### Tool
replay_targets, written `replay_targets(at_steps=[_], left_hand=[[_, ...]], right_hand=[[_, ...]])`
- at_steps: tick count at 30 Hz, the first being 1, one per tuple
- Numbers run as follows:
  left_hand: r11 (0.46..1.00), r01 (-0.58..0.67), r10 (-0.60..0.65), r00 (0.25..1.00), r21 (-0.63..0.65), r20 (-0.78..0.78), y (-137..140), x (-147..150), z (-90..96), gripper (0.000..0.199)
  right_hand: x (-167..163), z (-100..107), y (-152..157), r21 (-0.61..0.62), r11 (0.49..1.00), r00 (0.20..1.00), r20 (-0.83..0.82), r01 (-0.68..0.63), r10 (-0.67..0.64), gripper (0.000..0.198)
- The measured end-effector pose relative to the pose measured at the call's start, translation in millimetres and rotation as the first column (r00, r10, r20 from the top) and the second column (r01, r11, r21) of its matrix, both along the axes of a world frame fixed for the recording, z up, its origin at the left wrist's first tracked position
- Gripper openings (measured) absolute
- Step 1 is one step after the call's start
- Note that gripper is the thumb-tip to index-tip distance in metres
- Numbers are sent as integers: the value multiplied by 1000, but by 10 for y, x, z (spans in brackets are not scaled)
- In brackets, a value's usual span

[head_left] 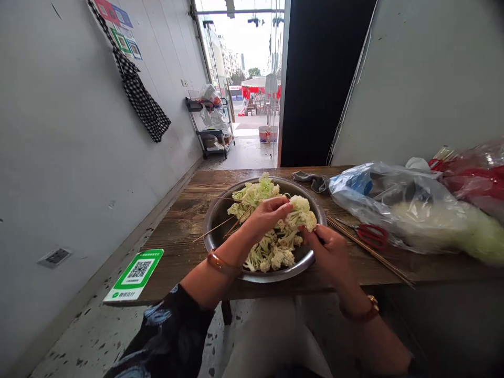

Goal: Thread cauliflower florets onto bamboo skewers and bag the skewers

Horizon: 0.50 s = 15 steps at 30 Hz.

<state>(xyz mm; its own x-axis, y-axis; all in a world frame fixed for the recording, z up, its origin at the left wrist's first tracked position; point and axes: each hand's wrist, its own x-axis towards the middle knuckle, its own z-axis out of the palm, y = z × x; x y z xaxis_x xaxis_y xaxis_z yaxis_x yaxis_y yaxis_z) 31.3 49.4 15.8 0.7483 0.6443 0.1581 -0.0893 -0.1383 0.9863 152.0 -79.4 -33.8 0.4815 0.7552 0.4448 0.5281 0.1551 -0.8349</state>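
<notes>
Both my hands hold a cauliflower piece (pixel 301 210) over the right side of a wide metal bowl (pixel 209 231). My left hand (pixel 271 214) pinches it from the left, thumb and fingers together near its top. From the lower right, my right hand (pixel 328 249) grips its underside, with the fingertips partly hidden. Below and behind lie more cauliflower florets (pixel 271 252) in the bowl, pale green and white. Several thin wooden skewers (pixel 220 227) lean over the bowl's left rim; whether one is in my fingers I cannot tell.
On the wooden table (pixel 177 226), red-handled scissors (pixel 372 236) and long skewers (pixel 374 254) lie right of the bowl. Clear plastic bags (pixel 417 205) with pale vegetables spread beyond them. A grey cloth (pixel 313 180) rests behind. A green QR-code card (pixel 136 275) sits at the left corner.
</notes>
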Motion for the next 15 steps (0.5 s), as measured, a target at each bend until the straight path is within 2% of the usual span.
replay_targets(at_steps=[4,6,8,10,12,14,15], left_hand=[[996,-92,92,996,23,1,76,16,-50,33],[989,-94,102,993,111,-64,110,37,-88,27],[966,-41,90,979,256,-185,125,59,-130,21],[895,70,89,940,441,-330,122,80,-178,17],[771,203,98,899,604,-428,114,103,-234,14],[659,288,105,880,695,-464,112,130,-295,13],[624,320,105,870,713,-482,113,143,-322,14]], right_hand=[[22,1,8,24,998,978,-202,54,-48,35],[23,-17,18,51,995,963,-260,82,-66,31],[23,-33,26,61,994,962,-264,87,-69,30],[22,-43,29,60,995,968,-244,85,-68,30],[24,-49,26,54,996,976,-210,76,-63,30],[26,-51,22,50,996,984,-167,73,-64,31],[27,-51,20,49,996,987,-146,74,-66,32]])
